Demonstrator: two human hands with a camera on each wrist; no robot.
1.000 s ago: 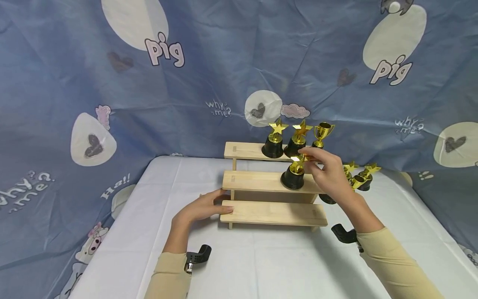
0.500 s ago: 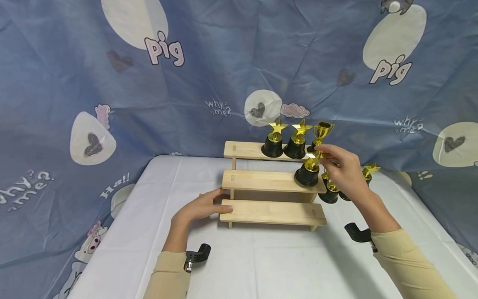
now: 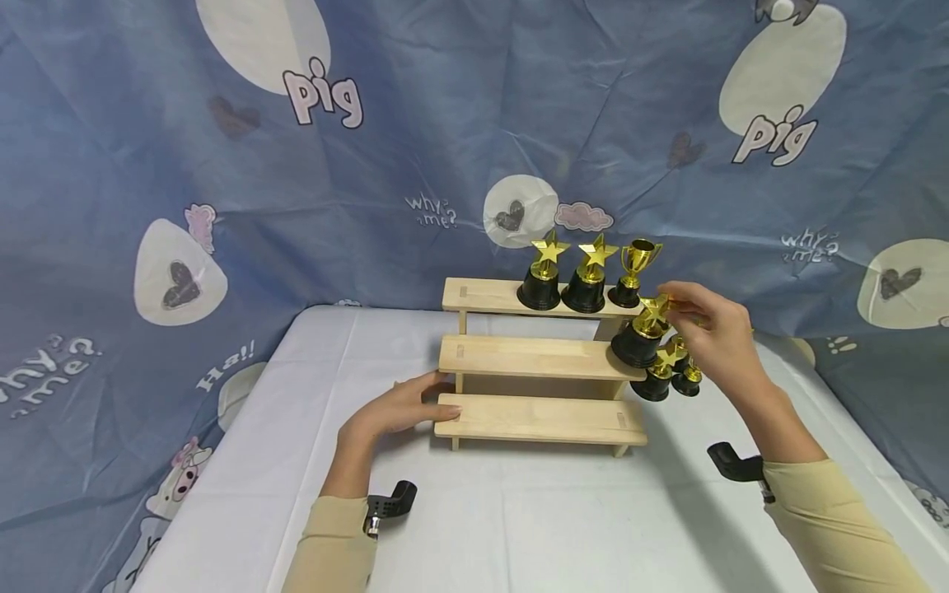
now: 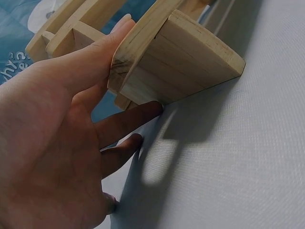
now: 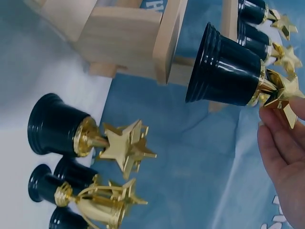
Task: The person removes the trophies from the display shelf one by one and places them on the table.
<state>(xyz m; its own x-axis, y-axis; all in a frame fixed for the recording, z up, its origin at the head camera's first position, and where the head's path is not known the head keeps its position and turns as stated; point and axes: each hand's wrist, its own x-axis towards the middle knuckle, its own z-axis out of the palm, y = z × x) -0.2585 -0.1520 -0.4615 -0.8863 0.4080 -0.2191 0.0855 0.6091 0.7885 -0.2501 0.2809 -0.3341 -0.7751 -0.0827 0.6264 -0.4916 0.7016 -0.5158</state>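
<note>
My right hand (image 3: 712,333) pinches a gold star trophy (image 3: 636,342) by its star. The trophy tilts, its black base at the right end of the middle shelf; in the right wrist view the base (image 5: 226,69) hangs beyond the shelf's end. My left hand (image 3: 396,409) holds the left end of the bottom shelf of a three-tier wooden display stand (image 3: 537,418), thumb on top, other fingers (image 4: 131,121) below along the side. Two star trophies (image 3: 539,284) and a small cup trophy (image 3: 626,276) stand on the top shelf.
More trophies stand on the white-covered table (image 3: 519,519) right of the stand: a star trophy (image 5: 62,126) and, close by, a cup trophy (image 5: 100,210) among others partly hidden. A blue patterned cloth (image 3: 415,123) hangs behind.
My right hand has carried the star trophy rightward along the middle shelf to its right end, and the trophy leans more. My left hand stays on the stand.
</note>
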